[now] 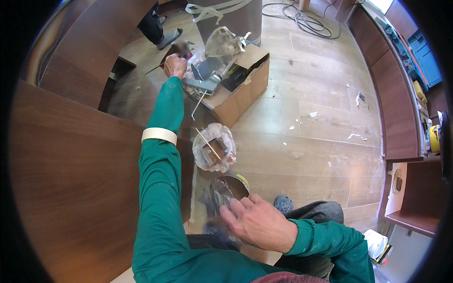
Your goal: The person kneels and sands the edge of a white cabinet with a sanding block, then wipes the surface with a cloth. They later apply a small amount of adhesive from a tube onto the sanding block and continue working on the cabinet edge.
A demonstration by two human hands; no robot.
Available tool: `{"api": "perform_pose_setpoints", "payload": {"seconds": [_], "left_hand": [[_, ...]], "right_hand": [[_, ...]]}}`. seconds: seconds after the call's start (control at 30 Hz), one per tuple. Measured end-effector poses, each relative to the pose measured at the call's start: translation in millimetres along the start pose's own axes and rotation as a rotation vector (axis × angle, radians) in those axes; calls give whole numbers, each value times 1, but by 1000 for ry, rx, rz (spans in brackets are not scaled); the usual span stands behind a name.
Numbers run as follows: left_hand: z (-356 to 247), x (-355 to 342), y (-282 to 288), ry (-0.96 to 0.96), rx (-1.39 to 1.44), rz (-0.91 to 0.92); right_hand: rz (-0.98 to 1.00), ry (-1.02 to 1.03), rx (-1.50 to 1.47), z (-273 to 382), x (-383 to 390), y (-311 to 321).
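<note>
My left hand [175,66] reaches far forward beside an open cardboard box [250,89]. Its fingers are closed, and what they hold is hard to make out; a blurred brownish shape and a thin dark rod show next to them. In the box lie a grey-handled tool [200,85] and a cloudy plastic bag [222,43]. Close to my body, my right hand [259,224] pinches crumpled clear plastic [220,192] at the rim of an open round tin [238,185]. Beyond the tin, a plastic-lined tub [214,162] has a thin wooden stick [207,143] across it.
Brown cabinet panels [80,184] stand close on my left. A grey bin [229,23] is behind the box, near another person's foot [170,37]. A coiled hose [311,23] lies far off on the wood floor [321,155]. White scraps dot the floor; cabinets [401,99] line the right.
</note>
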State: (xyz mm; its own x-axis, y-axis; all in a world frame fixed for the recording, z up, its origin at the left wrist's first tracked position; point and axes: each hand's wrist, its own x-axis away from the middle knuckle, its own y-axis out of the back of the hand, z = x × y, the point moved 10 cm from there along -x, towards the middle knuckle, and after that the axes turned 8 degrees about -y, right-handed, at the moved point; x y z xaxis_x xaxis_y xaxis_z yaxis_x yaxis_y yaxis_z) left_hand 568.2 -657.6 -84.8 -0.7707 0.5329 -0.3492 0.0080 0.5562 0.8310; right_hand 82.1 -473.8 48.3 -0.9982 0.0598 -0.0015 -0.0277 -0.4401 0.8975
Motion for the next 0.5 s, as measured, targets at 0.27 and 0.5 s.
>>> {"api": "perform_pose_setpoints", "payload": {"seconds": [0.27, 0.5], "left_hand": [[-39, -29, -150, -56, 33, 278], [31, -63, -156, -156, 260, 50]], "right_hand": [[55, -42, 33, -23, -12, -7], [99, -42, -4, -20, -7, -4]]}}
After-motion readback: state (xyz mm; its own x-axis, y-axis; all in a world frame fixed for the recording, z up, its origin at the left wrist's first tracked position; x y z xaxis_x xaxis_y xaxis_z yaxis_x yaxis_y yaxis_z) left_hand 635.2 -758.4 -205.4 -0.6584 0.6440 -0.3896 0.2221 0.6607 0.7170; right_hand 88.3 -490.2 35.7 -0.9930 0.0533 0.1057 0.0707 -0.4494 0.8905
